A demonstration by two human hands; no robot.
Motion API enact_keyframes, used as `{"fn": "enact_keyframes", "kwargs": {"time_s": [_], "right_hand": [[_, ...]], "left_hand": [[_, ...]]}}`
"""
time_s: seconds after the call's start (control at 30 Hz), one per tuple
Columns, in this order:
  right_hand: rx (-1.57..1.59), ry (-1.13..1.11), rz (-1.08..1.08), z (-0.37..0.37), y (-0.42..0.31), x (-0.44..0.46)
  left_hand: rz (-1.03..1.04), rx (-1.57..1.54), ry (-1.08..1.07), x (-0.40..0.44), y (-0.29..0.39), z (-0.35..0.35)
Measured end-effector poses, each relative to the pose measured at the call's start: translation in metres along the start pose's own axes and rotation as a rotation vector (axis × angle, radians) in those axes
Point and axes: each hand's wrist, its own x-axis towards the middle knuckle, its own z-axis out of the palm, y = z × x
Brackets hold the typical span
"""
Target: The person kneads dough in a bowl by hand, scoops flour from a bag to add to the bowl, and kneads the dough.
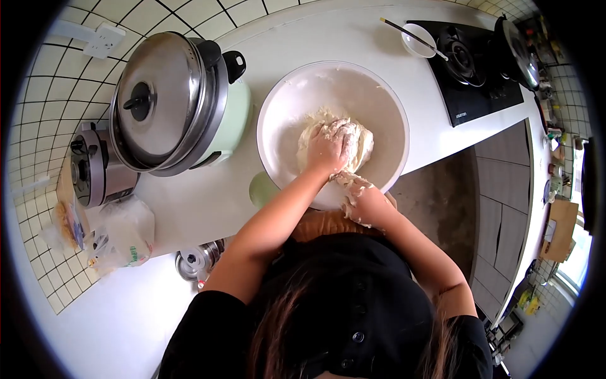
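Observation:
A large white bowl (278, 107) stands at the counter's near edge with a lump of pale dough (361, 148) inside. My left hand (331, 146) presses into the top of the dough, its floury fingers curled over it. My right hand (367, 201) is at the bowl's near rim. Its fingers, smeared with sticky dough, reach over the rim, and its thumb is on the outer side, so it grips the bowl. Dry flour lies on the far side of the lump and thinly along the bowl's wall.
To the left stand a big lidded pot (170, 107), a rice cooker (104, 167) and a plastic bag (123, 234). A green round object (261, 189) shows beside the bowl. At the right are a black stove (486, 104) and a small white bowl (415, 45) with a chopstick-like stick (404, 31) across it.

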Motion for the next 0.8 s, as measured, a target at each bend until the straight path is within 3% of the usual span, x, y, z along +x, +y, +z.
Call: {"fn": "enact_keyframes", "kwargs": {"time_s": [0.03,0.13,0.2,0.27,0.33,0.5,0.8], "right_hand": [[0.094,0.085,-0.048,-0.02,-0.013,-0.005],[0.36,0.054,0.439,-0.057,-0.015,-0.001],[-0.045,0.409,0.184,-0.049,0.006,0.011],[-0.323,0.543,0.092,-0.047,0.018,0.042],[-0.273,0.615,-0.005,-0.023,0.035,0.075],[-0.373,0.606,-0.104,0.023,0.063,0.11],[-0.455,0.583,0.047,-0.001,0.11,0.173]], "left_hand": [[0.031,0.03,0.033,-0.002,0.002,-0.001],[0.091,0.107,0.062,-0.01,-0.003,0.0],[0.117,0.162,0.05,-0.013,-0.007,-0.002],[0.043,0.163,0.04,-0.013,-0.007,-0.005],[-0.057,0.317,0.032,-0.016,-0.006,-0.002],[-0.139,0.286,-0.001,-0.012,-0.024,0.009],[-0.249,0.242,0.092,0.06,-0.05,0.028]]}}
